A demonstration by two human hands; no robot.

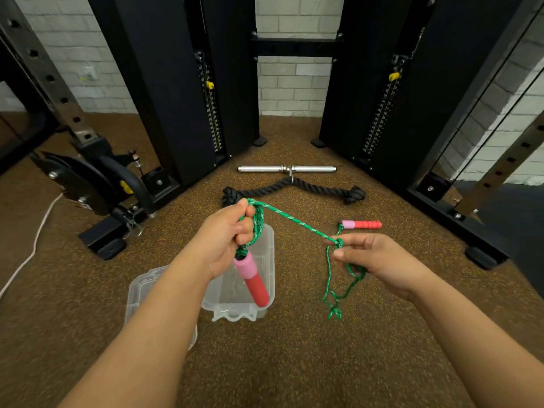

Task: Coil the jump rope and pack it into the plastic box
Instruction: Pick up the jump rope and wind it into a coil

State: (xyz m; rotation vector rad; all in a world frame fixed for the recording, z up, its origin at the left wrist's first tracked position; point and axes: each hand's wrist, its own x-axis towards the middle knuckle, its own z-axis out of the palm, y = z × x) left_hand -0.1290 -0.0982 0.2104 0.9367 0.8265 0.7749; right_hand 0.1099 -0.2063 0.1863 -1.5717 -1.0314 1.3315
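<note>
My left hand grips several loops of the green jump rope, and one pink-and-red handle hangs from that hand over the clear plastic box. A taut strand runs from those coils to my right hand, which pinches the rope between thumb and fingers. Loose rope dangles below the right hand onto the floor. The second pink-and-red handle lies on the floor beyond my right hand. The box stands open, with its clear lid beside it on the left, partly hidden by my left forearm.
A black thick rope attachment and a chrome bar lie on the speckled brown floor ahead. Black gym machine columns stand left and right. A machine base sits at the left, and a white cord runs along the floor.
</note>
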